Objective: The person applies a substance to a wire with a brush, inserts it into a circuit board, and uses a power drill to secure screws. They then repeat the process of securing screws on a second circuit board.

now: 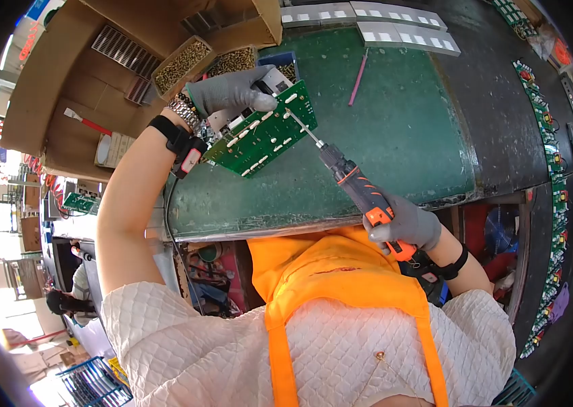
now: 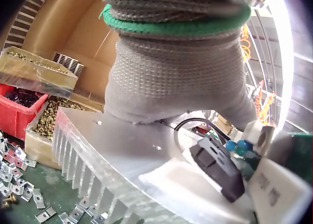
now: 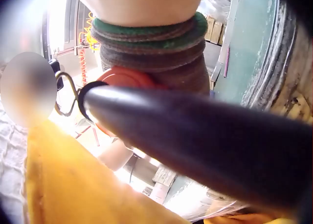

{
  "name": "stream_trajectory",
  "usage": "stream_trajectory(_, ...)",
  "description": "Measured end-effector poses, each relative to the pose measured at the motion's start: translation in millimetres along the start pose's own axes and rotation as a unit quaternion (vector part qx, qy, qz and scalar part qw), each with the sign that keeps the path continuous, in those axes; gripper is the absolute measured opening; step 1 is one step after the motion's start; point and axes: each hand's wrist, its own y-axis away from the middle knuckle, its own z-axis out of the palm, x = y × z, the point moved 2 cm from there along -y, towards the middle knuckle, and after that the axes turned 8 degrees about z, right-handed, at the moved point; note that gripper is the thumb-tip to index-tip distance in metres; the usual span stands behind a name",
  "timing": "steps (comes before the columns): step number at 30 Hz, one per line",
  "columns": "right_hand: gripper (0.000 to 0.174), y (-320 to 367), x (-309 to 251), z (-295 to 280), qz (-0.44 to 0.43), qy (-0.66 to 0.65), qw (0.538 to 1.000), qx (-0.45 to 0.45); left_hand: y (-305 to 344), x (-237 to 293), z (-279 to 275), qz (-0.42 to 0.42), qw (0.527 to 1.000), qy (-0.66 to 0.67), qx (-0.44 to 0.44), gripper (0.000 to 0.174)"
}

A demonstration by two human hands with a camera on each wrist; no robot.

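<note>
My gloved left hand (image 1: pixel 232 93) grips a green circuit board (image 1: pixel 263 146) by its upper edge, thumb on the soldered face. The board is tilted up over the green bench mat. In the left wrist view a finned metal heat sink (image 2: pixel 110 143) and a black component (image 2: pixel 217 168) show on its other side, right under the glove (image 2: pixel 176 77). My gloved right hand (image 1: pixel 410 224) holds a black and orange electric screwdriver (image 1: pixel 358 188) around its rear part. Its thin bit points up-left, with the tip right at the board's face near the left thumb.
A cardboard box (image 1: pixel 42 88) stands at the left, with bins of brass screws (image 1: pixel 181 64) beside the board. Small metal clips (image 2: pixel 46 214) lie loose near the heat sink. Metal bars (image 1: pixel 405 37) and a pink stick (image 1: pixel 358 78) lie at the back. Several boards (image 1: pixel 551 156) line the right side.
</note>
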Motion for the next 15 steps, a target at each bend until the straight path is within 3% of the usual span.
stream_trajectory(3,0.049,1.6,-0.5,1.3,-0.007,0.028,0.999,0.018,-1.2,-1.9,1.6,0.008,1.0,0.022,-0.005,0.077)
stream_trajectory(8,0.049,12.1,-4.7,21.0,0.021,-0.089,0.996,-0.02,0.4,0.3,4.1,-0.012,0.999,0.03,0.019,0.081)
stream_trajectory(15,0.041,16.1,-6.4,32.2,0.034,-0.143,0.988,-0.053,-6.7,-7.7,-3.0,0.008,1.0,-0.012,0.009,0.081)
